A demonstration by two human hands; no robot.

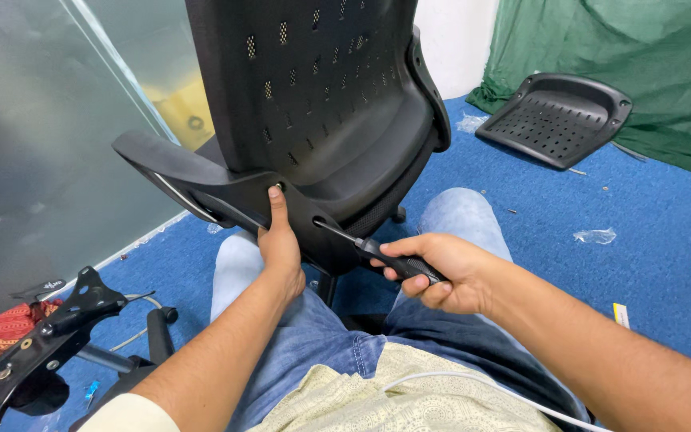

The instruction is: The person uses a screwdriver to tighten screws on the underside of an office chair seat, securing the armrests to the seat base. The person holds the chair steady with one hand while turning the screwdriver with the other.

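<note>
Right hand clamped on screwdriver, tip in near hole of chair back upright between the knees, left hand bracing bracket with thumb at second hole, so fastening looks midway, spare seat pan lying far right on floor.

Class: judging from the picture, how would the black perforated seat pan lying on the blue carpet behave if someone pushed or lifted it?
The seat pan looks like moulded plastic, so probably stiff and fairly light. It rests tilted against the green cloth, so a push may make it drop flat rather than roll.
</note>
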